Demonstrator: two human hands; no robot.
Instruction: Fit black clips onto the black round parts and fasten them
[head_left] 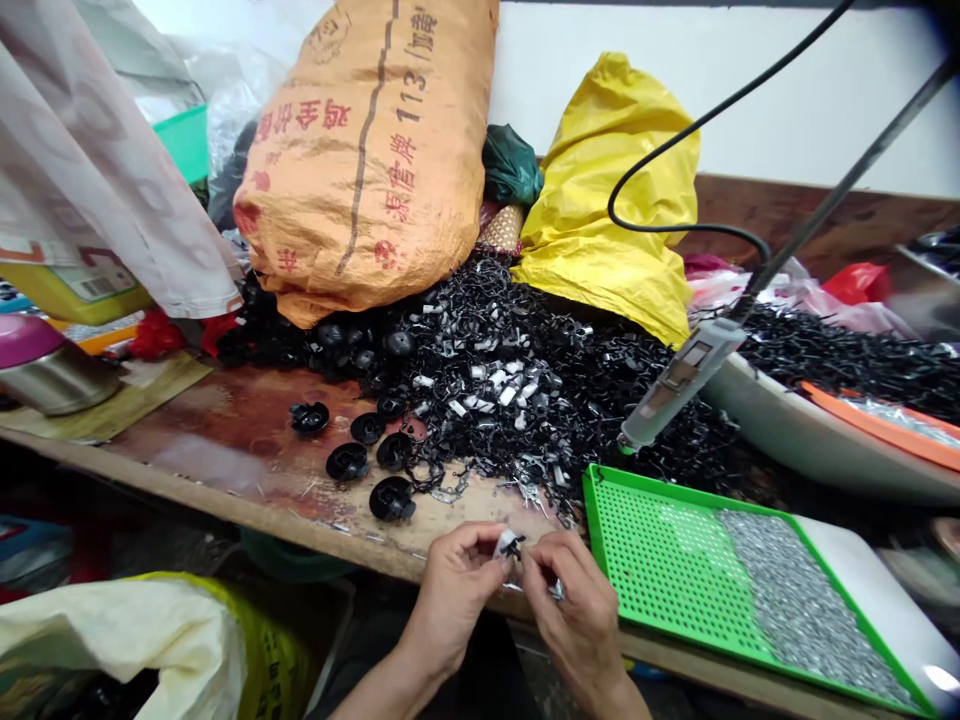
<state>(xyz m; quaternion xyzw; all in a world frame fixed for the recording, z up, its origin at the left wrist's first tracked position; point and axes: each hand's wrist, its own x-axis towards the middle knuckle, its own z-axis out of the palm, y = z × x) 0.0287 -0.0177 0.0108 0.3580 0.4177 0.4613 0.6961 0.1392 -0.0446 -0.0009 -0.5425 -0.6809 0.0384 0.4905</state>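
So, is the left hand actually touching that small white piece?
Touching. The head view shows it: the left hand has the small white piece pinched between thumb and forefinger, with no gap visible.

The large sack (439,190) is orange, printed in red and black, the tall bag (596,160) plain yellow. The hole-patterned tray (652,570) is green, the held piece (506,543) white and black.

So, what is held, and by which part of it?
The left hand pinches a small white piece by its sides; what the right hand grips is unclear.
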